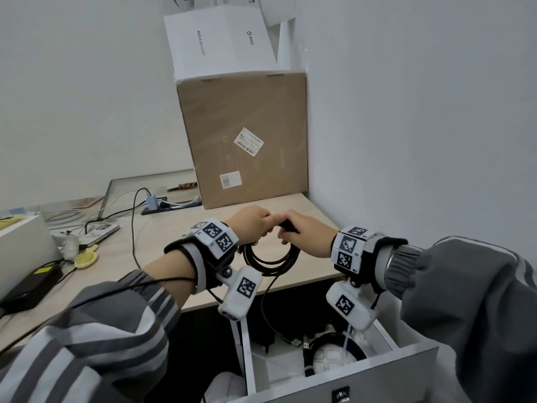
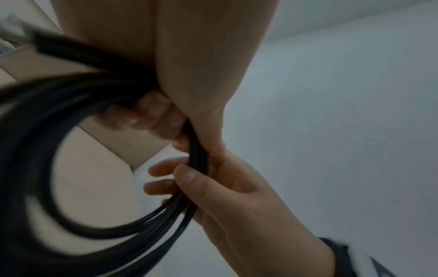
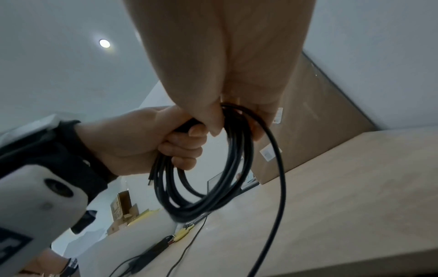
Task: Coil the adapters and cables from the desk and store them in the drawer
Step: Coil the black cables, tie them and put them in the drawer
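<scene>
From the head cam, you've got both hands up over the front edge of the desk (image 1: pixel 305 205), meeting at the top of a coiled black cable (image 1: pixel 268 258). Your left hand (image 1: pixel 252 223) has its fingers wrapped round the top of the loops, and your right hand (image 1: pixel 305 232) is pinching the same bundle just beside it, knuckles almost touching. The coil hangs down between your wrists, with a loose tail (image 1: pixel 266 298) dropping toward the open drawer (image 1: pixel 389 370) below. The drawer already has another dark coiled cable (image 1: pixel 334 353) and some plugs in it. A big cardboard box (image 1: pixel 244 141) sits at the back against the wall, with a black power brick (image 1: pixel 32 283) off to the left.

Left wrist cam: pretty blurry, but the black loops (image 2: pixel 78 215) sweep round the lower left, and your right hand (image 2: pixel 237 196) has its thumb and fingers (image 2: pixel 163 168) closed on the strands.

Right wrist cam: clearer here. Your left hand (image 3: pixel 151 138) is fisted round the coil (image 3: pixel 201 187), fingers (image 3: pixel 184 148) curled tight, with one strand (image 3: pixel 277 187) trailing off down past the desk (image 3: pixel 343 187).
</scene>
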`<move>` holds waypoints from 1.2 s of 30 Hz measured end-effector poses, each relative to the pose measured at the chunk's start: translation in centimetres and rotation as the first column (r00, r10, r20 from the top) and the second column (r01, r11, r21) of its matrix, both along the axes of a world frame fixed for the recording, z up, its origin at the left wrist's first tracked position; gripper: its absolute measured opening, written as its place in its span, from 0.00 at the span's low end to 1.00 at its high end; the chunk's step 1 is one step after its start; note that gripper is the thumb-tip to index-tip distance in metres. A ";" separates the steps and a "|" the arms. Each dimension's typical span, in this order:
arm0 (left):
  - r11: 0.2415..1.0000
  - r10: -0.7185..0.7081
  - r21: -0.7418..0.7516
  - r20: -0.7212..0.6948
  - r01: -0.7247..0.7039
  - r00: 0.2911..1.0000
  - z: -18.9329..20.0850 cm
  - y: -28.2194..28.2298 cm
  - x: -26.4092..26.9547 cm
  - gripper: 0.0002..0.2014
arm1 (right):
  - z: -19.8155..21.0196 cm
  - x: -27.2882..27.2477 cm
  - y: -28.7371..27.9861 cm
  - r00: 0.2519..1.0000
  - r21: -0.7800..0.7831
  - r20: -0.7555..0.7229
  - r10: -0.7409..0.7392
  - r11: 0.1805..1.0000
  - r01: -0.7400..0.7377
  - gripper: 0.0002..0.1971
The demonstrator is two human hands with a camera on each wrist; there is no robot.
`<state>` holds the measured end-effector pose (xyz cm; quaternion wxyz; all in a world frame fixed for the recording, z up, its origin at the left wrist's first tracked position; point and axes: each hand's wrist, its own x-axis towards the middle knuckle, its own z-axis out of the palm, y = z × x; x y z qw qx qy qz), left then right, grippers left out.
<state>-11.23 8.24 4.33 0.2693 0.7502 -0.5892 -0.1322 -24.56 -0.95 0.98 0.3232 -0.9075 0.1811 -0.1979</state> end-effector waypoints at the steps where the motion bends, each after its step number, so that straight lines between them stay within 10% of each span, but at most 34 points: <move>1: 0.998 -0.002 -0.059 -0.091 -0.003 0.996 -0.4 0.0 0.2 0.23 | -0.2 -0.1 -0.1 0.999 0.064 0.032 0.010 0.998 -0.012 0.14; 5: 0.949 -0.052 -0.296 -0.484 -0.107 0.873 -1.2 0.2 -0.2 0.21 | -0.6 -0.5 0.0 0.984 0.369 0.172 -0.043 0.929 -0.024 0.05; 9: 0.943 -0.109 -0.321 -0.545 -0.088 0.831 -1.5 0.1 -0.7 0.20 | 0.1 -0.3 -0.6 0.972 0.329 0.200 -0.123 0.943 0.052 0.03; 19: 0.994 -0.109 0.005 -0.063 0.109 0.992 0.5 0.0 -0.8 0.17 | 2.0 -0.7 -0.4 0.996 -0.156 -0.070 -0.051 0.987 0.039 0.07; 25: 0.946 -0.027 -0.307 -0.402 -0.107 0.915 -0.9 -0.5 -0.9 0.15 | 1.5 -1.0 -1.3 0.988 0.067 0.144 -0.046 0.997 0.037 0.12; 31: 0.945 -0.038 -0.305 -0.470 -0.122 0.882 -1.6 -0.4 -1.2 0.18 | 1.7 -1.4 -1.6 0.987 0.088 0.121 -0.103 0.992 0.093 0.08; 36: 0.995 -0.046 0.086 -0.020 0.048 0.999 -0.8 0.0 0.0 0.18 | 2.1 -1.8 -1.4 0.993 -0.254 -0.086 -0.080 0.966 0.056 0.04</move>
